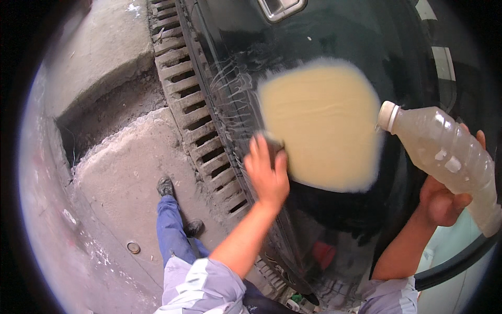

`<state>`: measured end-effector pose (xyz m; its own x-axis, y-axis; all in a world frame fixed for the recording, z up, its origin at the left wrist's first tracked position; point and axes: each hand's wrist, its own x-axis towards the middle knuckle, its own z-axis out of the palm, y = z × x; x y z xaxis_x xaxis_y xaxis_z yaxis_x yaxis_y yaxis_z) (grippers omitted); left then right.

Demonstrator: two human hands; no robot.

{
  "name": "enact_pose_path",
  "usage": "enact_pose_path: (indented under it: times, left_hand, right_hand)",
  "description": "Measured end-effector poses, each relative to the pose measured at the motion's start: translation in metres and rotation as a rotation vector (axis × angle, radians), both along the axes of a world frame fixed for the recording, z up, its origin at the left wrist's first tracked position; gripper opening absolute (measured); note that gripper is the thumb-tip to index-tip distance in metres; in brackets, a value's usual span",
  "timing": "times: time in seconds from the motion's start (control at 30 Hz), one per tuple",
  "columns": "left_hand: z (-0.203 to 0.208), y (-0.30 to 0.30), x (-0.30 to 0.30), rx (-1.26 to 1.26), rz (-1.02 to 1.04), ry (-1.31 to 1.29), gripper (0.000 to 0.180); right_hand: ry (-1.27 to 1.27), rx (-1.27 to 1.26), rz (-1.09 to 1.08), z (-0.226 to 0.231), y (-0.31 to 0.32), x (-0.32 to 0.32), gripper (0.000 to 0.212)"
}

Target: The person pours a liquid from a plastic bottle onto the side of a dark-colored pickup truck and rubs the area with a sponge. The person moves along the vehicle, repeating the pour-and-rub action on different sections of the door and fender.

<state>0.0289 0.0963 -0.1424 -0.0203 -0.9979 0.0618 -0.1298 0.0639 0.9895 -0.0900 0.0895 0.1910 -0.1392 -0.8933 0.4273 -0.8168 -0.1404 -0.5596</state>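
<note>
A smooth beige filler patch point(327, 125) with a pale feathered edge covers part of a dark, glossy car door point(334, 31). At the patch's lower left edge is my left hand point(266, 175), closed and slightly blurred. Under its fingers shows a small dark piece that looks like sandpaper point(274, 148), pressed against the door. My right hand point(444, 203) wraps round a clear, ribbed plastic bottle point(444, 146). The bottle is tilted, its white cap point(387, 115) toward the patch, with cloudy liquid inside. Wet streaks run over the panel left of the patch.
A door handle point(282, 8) is at the top. Along the door's left side runs a slotted drain grate point(191, 104), beside a broken concrete floor point(125, 172) with a pit. Lower right, a curved black trim point(460, 264) borders a pale glass area. My shoes point(165, 186) stand near the grate.
</note>
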Motion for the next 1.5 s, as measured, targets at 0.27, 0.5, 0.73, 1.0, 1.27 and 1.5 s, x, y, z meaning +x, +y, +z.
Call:
enact_pose_path:
  times: [0.27, 0.5, 0.73, 1.0, 1.27, 1.5]
  left_hand:
    - [0.0, 0.036, 0.009, 0.028, -0.065, -0.01, 0.065]
    - [0.013, -0.042, 0.001, -0.065, 0.014, 0.009, 0.056]
    - [0.014, 0.005, 0.008, -0.103, -0.037, 0.037, 0.064]
    - [0.024, -0.069, -0.005, -0.158, 0.045, -0.031, 0.059]
    - [0.043, -0.042, 0.004, -0.174, -0.004, 0.035, 0.06]
    - [0.038, -0.15, -0.006, -0.08, 0.083, -0.076, 0.059]
  right_hand:
    - [-0.019, 0.039, -0.027, -0.003, -0.002, 0.005, 0.097]
    - [0.042, 0.019, -0.055, -0.003, 0.002, 0.007, 0.1]
    - [0.008, 0.005, -0.058, -0.005, -0.003, 0.01, 0.099]
    - [-0.038, 0.003, -0.021, -0.005, 0.004, 0.007, 0.096]
    - [-0.016, -0.014, -0.141, -0.009, -0.001, 0.011, 0.103]
    - [-0.082, -0.073, -0.143, -0.006, -0.006, 0.018, 0.103]
